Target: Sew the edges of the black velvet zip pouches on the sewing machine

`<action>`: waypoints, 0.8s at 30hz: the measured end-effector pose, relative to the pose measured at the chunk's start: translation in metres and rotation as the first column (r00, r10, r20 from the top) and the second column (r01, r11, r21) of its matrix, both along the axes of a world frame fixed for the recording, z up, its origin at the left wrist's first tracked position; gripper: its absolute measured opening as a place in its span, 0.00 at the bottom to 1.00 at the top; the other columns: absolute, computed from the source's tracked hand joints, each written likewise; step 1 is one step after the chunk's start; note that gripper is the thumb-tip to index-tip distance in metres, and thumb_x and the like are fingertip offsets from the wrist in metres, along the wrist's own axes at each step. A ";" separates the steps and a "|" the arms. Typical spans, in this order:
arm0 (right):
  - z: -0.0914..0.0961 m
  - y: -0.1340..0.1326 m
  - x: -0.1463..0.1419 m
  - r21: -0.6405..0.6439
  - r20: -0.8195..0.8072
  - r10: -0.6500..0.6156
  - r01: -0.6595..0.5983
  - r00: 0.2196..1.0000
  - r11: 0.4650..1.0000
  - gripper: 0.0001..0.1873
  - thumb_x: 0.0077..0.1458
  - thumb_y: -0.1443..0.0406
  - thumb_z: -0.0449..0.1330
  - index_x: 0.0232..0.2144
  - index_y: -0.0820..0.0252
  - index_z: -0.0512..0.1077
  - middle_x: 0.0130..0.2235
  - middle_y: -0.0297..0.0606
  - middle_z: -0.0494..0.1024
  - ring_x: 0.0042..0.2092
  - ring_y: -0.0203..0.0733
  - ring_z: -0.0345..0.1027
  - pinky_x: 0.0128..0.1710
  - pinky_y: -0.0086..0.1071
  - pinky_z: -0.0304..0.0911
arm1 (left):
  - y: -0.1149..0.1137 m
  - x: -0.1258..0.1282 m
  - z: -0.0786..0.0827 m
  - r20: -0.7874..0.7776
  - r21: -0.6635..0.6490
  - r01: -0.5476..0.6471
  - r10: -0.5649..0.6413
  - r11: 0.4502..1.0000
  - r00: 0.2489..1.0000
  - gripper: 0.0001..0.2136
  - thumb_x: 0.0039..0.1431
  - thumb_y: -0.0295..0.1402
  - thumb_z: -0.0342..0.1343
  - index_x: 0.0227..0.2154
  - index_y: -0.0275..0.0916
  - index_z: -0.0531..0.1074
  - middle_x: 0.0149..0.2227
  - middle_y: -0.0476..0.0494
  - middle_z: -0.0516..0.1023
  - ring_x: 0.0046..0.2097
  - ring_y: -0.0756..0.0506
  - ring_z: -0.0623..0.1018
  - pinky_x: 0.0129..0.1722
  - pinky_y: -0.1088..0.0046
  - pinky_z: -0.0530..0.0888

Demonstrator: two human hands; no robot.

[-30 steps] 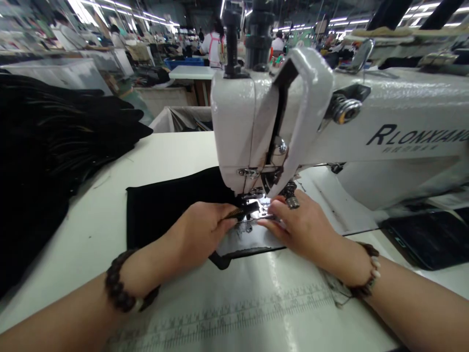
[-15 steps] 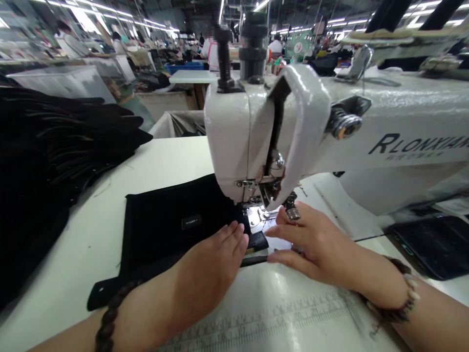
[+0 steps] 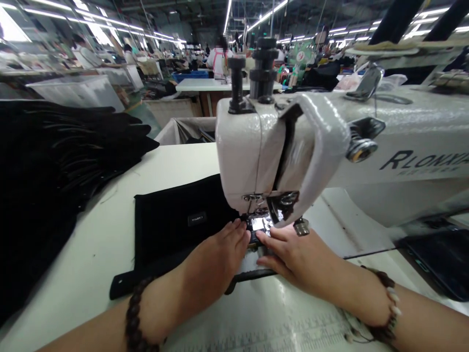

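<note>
A black fabric panel (image 3: 164,237) with a small dark label (image 3: 197,218) lies flat on the table, its right side under the head of a white sewing machine (image 3: 238,151). My left hand (image 3: 210,261) rests on it palm down, fingers stretched out and close together near the presser foot. Beside those fingertips shows a short row of gold-coloured zipper teeth (image 3: 252,246). My right hand (image 3: 298,252) reaches in from the right, fingers spread, fingertips on the black strip by the zipper and thumb lower down. The needle area is partly hidden.
A pile of black fabric pieces (image 3: 73,151) fills the left side. Ruler markings (image 3: 286,337) run along the front of the table. A dark tray-like object (image 3: 439,261) sits at right. Other people work at tables in the background.
My right hand has moved left, closer to my left hand, and its fingertips now cover part of the black strip. The camera view has shifted, so the machine sits lower and further right.
</note>
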State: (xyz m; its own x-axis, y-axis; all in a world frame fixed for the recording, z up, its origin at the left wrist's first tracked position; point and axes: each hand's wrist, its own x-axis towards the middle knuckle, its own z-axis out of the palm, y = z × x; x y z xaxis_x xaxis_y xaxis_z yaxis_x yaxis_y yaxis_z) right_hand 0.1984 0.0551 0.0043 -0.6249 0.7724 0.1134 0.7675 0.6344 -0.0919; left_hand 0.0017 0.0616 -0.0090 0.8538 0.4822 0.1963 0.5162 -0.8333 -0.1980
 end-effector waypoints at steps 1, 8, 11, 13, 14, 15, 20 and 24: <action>-0.001 0.001 -0.001 0.014 0.011 -0.013 0.013 1.000 1.000 0.17 0.52 0.56 0.56 0.40 0.62 0.71 0.29 0.39 0.75 0.31 0.43 0.65 0.29 0.34 0.55 | 0.002 0.000 -0.001 0.017 -0.011 -0.003 0.003 1.000 1.000 0.17 0.50 0.19 0.42 0.44 0.23 0.67 0.47 0.32 0.72 0.49 0.44 0.71 0.49 0.71 0.68; -0.002 0.006 -0.005 0.060 0.024 -0.067 0.066 0.997 0.996 0.16 0.53 0.58 0.55 0.40 0.62 0.72 0.27 0.41 0.75 0.29 0.43 0.66 0.27 0.33 0.55 | 0.015 -0.001 -0.005 0.079 -0.050 -0.003 0.007 0.999 0.997 0.17 0.51 0.17 0.44 0.44 0.24 0.66 0.46 0.34 0.73 0.48 0.44 0.72 0.47 0.71 0.71; -0.001 0.006 -0.005 0.078 -0.002 -0.075 0.075 0.997 0.994 0.15 0.52 0.58 0.56 0.38 0.61 0.72 0.27 0.39 0.75 0.28 0.42 0.65 0.26 0.33 0.54 | 0.016 0.000 -0.004 0.055 -0.050 -0.020 0.023 0.999 0.998 0.16 0.51 0.17 0.45 0.44 0.24 0.66 0.45 0.35 0.73 0.48 0.44 0.72 0.48 0.71 0.70; -0.001 0.007 -0.005 0.093 -0.018 -0.077 0.078 0.997 0.993 0.14 0.52 0.58 0.56 0.38 0.60 0.72 0.26 0.38 0.75 0.28 0.42 0.65 0.26 0.33 0.53 | 0.017 0.000 -0.003 0.047 -0.066 -0.021 0.024 0.998 0.999 0.16 0.52 0.17 0.44 0.44 0.24 0.66 0.46 0.34 0.73 0.48 0.44 0.72 0.48 0.70 0.70; -0.001 0.007 -0.005 0.100 -0.023 -0.073 0.075 0.997 0.992 0.14 0.52 0.58 0.56 0.38 0.60 0.72 0.26 0.38 0.75 0.28 0.41 0.65 0.26 0.33 0.53 | 0.017 0.000 -0.003 0.046 -0.077 -0.021 0.024 0.997 0.999 0.16 0.52 0.17 0.44 0.44 0.23 0.66 0.46 0.34 0.73 0.49 0.44 0.72 0.48 0.70 0.70; -0.001 0.007 -0.005 0.106 -0.024 -0.067 0.069 0.997 0.992 0.14 0.52 0.58 0.56 0.38 0.60 0.72 0.26 0.38 0.75 0.28 0.41 0.65 0.26 0.33 0.53 | 0.018 0.000 -0.004 0.046 -0.089 -0.020 0.024 0.996 0.999 0.16 0.53 0.17 0.44 0.45 0.23 0.65 0.46 0.33 0.73 0.49 0.44 0.72 0.48 0.68 0.70; 0.000 0.007 -0.005 0.070 0.021 -0.056 0.055 0.998 0.996 0.15 0.53 0.57 0.55 0.37 0.61 0.72 0.26 0.40 0.74 0.28 0.43 0.65 0.27 0.34 0.53 | 0.016 -0.002 -0.004 0.035 -0.131 -0.007 0.012 0.991 0.999 0.15 0.53 0.17 0.45 0.45 0.23 0.66 0.47 0.31 0.72 0.49 0.43 0.72 0.48 0.68 0.70; 0.002 0.004 -0.005 -0.038 -0.004 -0.042 0.042 0.999 0.998 0.14 0.55 0.58 0.53 0.36 0.60 0.72 0.29 0.40 0.74 0.31 0.44 0.65 0.29 0.34 0.56 | 0.010 -0.002 -0.002 0.034 -0.077 0.000 0.003 0.997 0.999 0.14 0.52 0.18 0.48 0.43 0.23 0.68 0.48 0.32 0.71 0.50 0.43 0.71 0.49 0.70 0.69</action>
